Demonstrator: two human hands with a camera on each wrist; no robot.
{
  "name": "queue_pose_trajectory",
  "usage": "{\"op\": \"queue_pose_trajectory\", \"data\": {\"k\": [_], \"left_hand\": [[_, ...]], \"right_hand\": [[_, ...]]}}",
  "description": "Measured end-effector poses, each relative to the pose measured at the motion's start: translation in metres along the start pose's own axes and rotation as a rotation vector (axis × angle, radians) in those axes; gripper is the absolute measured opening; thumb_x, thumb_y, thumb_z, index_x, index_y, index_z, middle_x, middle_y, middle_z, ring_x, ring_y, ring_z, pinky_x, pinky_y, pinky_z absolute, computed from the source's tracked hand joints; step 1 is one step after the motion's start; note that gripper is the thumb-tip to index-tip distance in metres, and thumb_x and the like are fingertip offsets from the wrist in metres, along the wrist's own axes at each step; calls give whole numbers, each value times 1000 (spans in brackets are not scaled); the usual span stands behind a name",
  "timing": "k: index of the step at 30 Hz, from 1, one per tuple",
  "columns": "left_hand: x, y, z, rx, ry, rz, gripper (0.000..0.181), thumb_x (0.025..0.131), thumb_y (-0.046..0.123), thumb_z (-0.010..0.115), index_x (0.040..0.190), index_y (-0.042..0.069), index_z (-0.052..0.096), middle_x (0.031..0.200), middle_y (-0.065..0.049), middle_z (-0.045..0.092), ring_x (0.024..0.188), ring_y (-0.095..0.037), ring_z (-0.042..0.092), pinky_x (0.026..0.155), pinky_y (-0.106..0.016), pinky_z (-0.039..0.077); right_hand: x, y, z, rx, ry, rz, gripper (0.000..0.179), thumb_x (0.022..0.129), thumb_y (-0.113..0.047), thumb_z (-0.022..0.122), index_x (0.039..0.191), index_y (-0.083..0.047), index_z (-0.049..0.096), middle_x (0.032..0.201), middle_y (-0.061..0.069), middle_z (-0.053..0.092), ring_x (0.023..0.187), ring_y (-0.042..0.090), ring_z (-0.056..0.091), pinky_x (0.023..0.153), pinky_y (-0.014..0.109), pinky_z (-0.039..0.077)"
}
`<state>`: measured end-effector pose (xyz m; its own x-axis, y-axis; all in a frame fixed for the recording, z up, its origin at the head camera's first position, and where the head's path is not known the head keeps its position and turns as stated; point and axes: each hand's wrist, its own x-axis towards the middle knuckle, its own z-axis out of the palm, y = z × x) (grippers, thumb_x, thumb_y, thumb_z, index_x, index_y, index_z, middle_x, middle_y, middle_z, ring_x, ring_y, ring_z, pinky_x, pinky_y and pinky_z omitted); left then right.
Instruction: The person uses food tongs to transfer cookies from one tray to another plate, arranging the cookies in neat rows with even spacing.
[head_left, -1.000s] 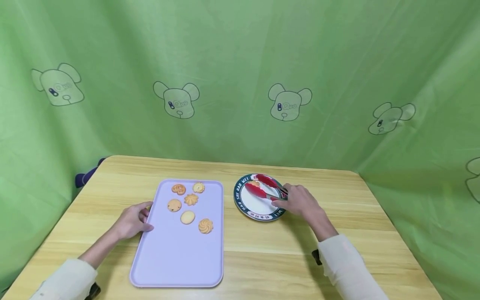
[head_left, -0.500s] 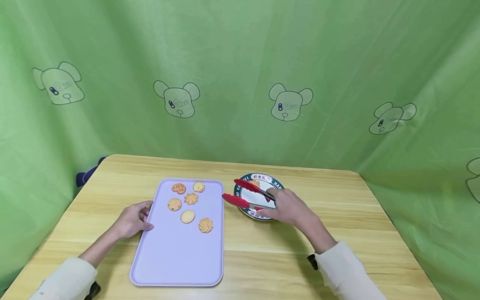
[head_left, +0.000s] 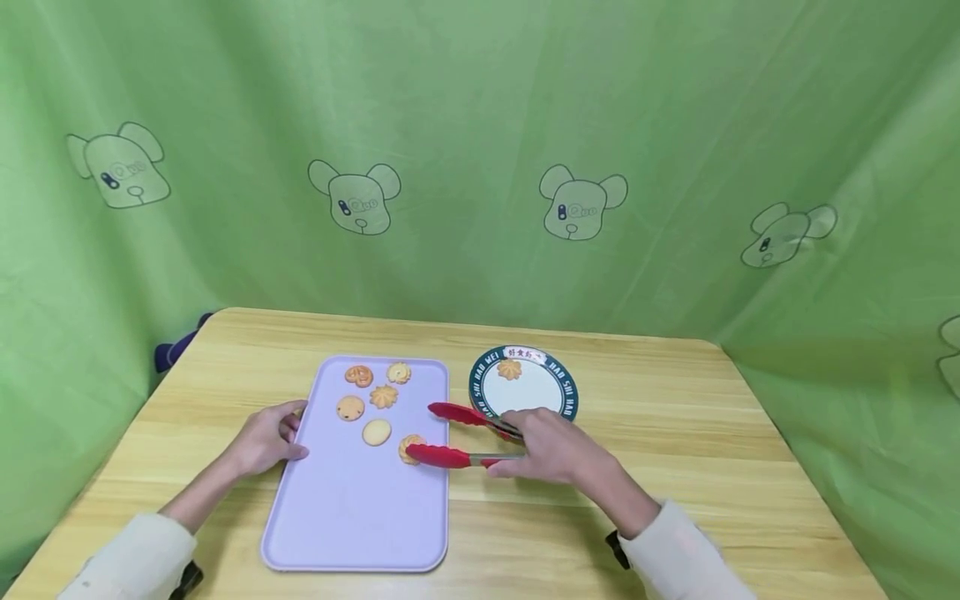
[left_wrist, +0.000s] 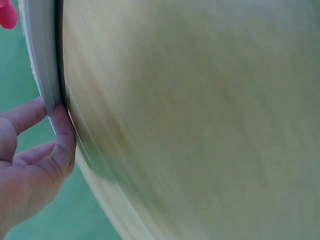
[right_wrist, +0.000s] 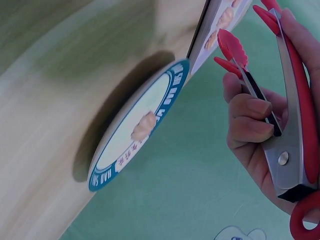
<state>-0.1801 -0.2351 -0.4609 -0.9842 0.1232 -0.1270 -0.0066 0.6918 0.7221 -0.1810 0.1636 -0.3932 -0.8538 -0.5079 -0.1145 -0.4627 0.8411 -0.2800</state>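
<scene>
Where green cloth (head_left: 480, 125) printed with cartoon dog heads closes off the back and both sides, found a pale wooden table (head_left: 675, 467). Noted near its middle, slightly left, a lilac tray (head_left: 352, 517), long axis running front to back. Counted six biscuits on the far half of the tray. Seen just right of the tray's far right corner a round plate (head_left: 524, 383) with a dark green rim, one biscuit (head_left: 510, 369) at its far side. Rim lettering read as "HAO SHI" and "MEI", with red characters too small to read.

Red tongs (head_left: 457, 433) gripped at the handle end by the right hand (head_left: 543, 446), fingers curled round both arms; long axis lying right to left, tips pointing left over the tray's right edge, spread apart. Nearer tip at a swirl biscuit (head_left: 409, 447); contact not determinable.

Left hand (head_left: 264, 437) at the tray's left edge, fingers curled against the rim and pinching it.
</scene>
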Motion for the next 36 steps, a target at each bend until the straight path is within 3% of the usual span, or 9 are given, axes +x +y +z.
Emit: {"op": "queue_pose_trajectory", "data": {"k": [8,12,24,36], "left_hand": [[1,-1,1,6,5,-1,75,69,-3,76,134,-14,41,99,-18,58,82,-19,58,66,-26,53],[1,-1,2,6,9,-4,74,69,-3,76,134,-14,41,98,-17,58,81,-19,59,66,-26,53],[2,-1,1,13,8,5,75,69,-2,77,134,-14,41,99,-18,59,81,-19,58,66,-27,52],[0,0,1,15,3,5,75,70,-2,76,134,-14,40,98,-18,58,80,-19,58,65,-27,52]], "right_hand": [[2,-12,7,14,-33,-12,64,71,-55,75,115,-10,64,81,2,63,65,11,49,57,24,42],[5,-17,8,12,-27,-14,66,72,-54,75,120,-9,62,83,1,64,65,10,49,57,23,42],[5,-20,15,-77,-19,-37,54,74,-50,74,109,-10,65,73,-6,54,62,10,47,55,21,39],[0,-18,9,-33,29,-28,51,76,-50,73,109,-12,66,71,-8,54,60,9,48,53,21,40]]}}
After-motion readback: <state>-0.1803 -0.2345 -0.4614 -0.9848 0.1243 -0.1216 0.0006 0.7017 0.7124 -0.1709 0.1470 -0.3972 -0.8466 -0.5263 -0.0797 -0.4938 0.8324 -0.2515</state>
